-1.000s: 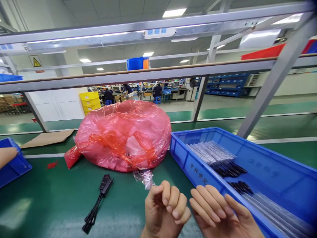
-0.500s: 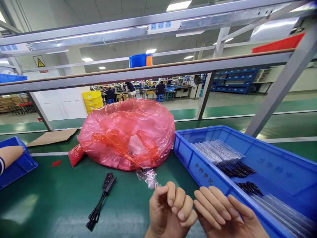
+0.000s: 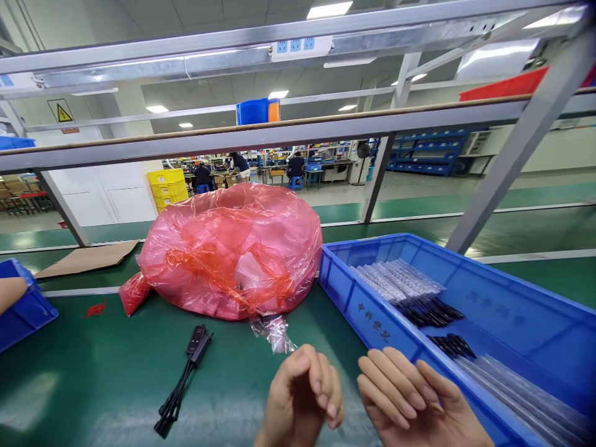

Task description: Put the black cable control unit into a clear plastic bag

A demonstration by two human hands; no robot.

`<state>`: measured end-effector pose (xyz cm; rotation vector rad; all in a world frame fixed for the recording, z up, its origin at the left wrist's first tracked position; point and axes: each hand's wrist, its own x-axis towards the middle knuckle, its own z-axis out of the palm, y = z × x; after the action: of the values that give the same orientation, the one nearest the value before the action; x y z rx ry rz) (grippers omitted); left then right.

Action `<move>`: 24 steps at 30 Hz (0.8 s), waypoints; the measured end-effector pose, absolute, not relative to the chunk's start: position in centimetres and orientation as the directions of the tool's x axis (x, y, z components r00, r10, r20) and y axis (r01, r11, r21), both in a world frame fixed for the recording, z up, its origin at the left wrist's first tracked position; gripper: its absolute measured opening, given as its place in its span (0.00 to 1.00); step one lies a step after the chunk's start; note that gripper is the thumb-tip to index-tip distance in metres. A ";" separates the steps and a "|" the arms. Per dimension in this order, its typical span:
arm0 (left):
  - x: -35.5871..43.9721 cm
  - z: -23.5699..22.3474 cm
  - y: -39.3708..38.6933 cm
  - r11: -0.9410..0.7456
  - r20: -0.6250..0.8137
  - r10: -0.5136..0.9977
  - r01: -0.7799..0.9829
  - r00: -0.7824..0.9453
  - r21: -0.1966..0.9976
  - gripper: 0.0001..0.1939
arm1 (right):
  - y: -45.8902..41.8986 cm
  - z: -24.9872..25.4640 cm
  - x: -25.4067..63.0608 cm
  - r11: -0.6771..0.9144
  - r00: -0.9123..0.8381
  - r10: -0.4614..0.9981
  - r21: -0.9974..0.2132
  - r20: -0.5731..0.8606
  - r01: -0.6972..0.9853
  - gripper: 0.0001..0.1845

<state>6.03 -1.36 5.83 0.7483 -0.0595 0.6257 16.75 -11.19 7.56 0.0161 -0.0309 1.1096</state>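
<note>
My left hand [image 3: 302,394] is over the green table with its fingers loosely curved and nothing visible in it. A gap separates it from my right hand [image 3: 412,391], whose fingers lie side by side, slightly bent, also holding nothing. Just beyond my left hand is a crumpled clear plastic wrapper [image 3: 278,335], at the foot of a large pink plastic bag [image 3: 223,254]. A black cable bundle with small black housings [image 3: 186,372] rests on the table to the left. Beside my right hand stands a blue bin [image 3: 349,304] with several clear-sleeved pieces with black ends [image 3: 400,282].
At the far left, another person's forearm [image 3: 10,293] reaches over a blue bin [image 3: 35,320]. Red scraps [image 3: 96,309] and a cardboard sheet [image 3: 88,259] lie nearby. A metal frame with a shelf [image 3: 298,133] spans the bench's back.
My hands have moved apart from each other, and the left has loosened from a tighter curl. The whole view has shifted slightly, so the things on the table appear further left.
</note>
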 end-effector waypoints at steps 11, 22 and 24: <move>-9.2 -1.4 12.5 -0.474 0.425 0.821 0.870 0.381 0.137 0.18 | -11.3 7.4 17.2 0.513 0.518 0.855 0.102 0.029 -0.852 0.20; -10.5 -3.5 12.6 -0.409 0.418 0.843 0.908 0.340 0.087 0.13 | -11.1 7.0 17.4 0.517 0.517 0.856 0.012 0.022 -0.856 0.22; -10.0 -2.9 12.2 -0.403 0.388 0.864 0.903 0.321 0.149 0.14 | -11.1 6.9 17.5 0.507 0.506 0.862 -0.022 0.015 -0.862 0.22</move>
<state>-9.96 12.16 -2.86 2.6289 1.7634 0.6723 17.51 -11.14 6.86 -0.0122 -0.0253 1.0394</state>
